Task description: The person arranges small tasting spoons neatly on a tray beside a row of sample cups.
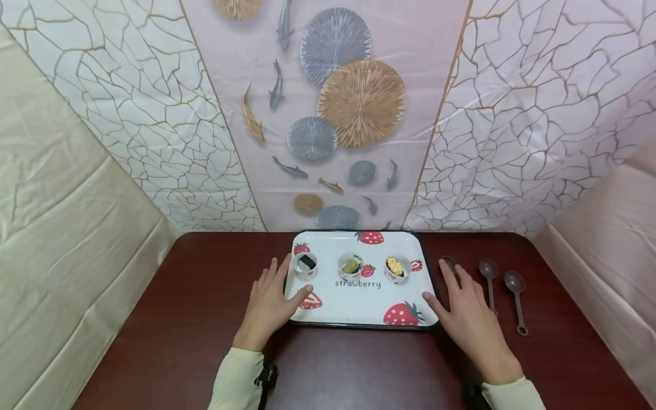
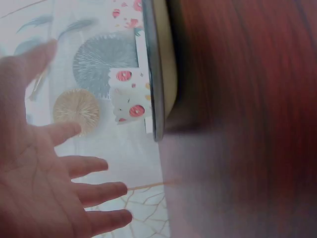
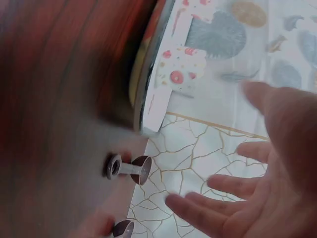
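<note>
A white tray (image 1: 338, 310) printed with strawberries lies on the dark table, bearing three small paper cups. In the left cup (image 1: 306, 273) sits something dark and white, in the middle cup (image 1: 351, 275) something green, in the right cup (image 1: 397, 277) something yellow. My left hand (image 1: 271, 304) is at the tray's left edge, fingers spread and holding nothing. At the right edge my right hand (image 1: 468, 316) is likewise spread and grips nothing. Whether either hand touches the tray I cannot tell. The right hand partly hides one brown spoon (image 1: 449, 262).
Two more brown spoons, one nearer the right hand (image 1: 488, 270) and another farther right (image 1: 515, 282), lie on the table (image 1: 359, 364). A patterned cloth wall (image 1: 348, 188) rises behind the table, and beige cloth panels (image 1: 66, 239) flank it.
</note>
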